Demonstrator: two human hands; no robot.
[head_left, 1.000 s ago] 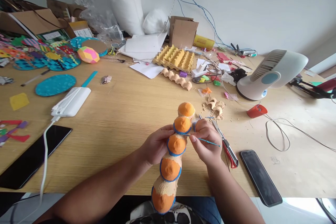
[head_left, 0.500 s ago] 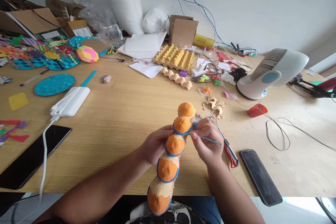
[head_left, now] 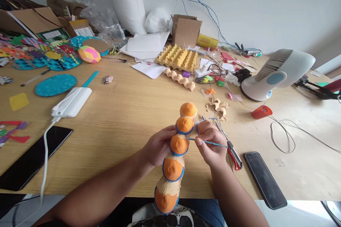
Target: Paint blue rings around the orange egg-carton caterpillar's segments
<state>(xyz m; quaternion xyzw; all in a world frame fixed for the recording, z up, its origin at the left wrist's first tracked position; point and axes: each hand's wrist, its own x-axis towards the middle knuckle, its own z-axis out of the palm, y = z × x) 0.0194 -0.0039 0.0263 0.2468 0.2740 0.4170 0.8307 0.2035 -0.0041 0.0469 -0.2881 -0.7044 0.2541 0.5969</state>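
Observation:
A strip of egg-carton cups (head_left: pixel 178 149), painted orange with blue rings round each bump, runs from the table's near edge up toward the middle. My left hand (head_left: pixel 157 147) is closed round its left side and holds it up. My right hand (head_left: pixel 210 143) pinches a thin blue-handled paintbrush (head_left: pixel 210 143), whose tip touches the strip between the second and third bumps from the far end.
A red utility knife (head_left: pixel 231 150) and a dark phone (head_left: pixel 265 179) lie right of my hands. A white fan (head_left: pixel 277 74), a red cap (head_left: pixel 261 112) and a loose cable (head_left: pixel 285 138) sit further right. At left are a power bank (head_left: pixel 72 101) and another phone (head_left: pixel 32 159). Egg trays, boxes and craft scraps crowd the back.
The strip's near end swung slightly left and then back. The brush tip slid a little lower along the blue ring. Both hands kept their hold.

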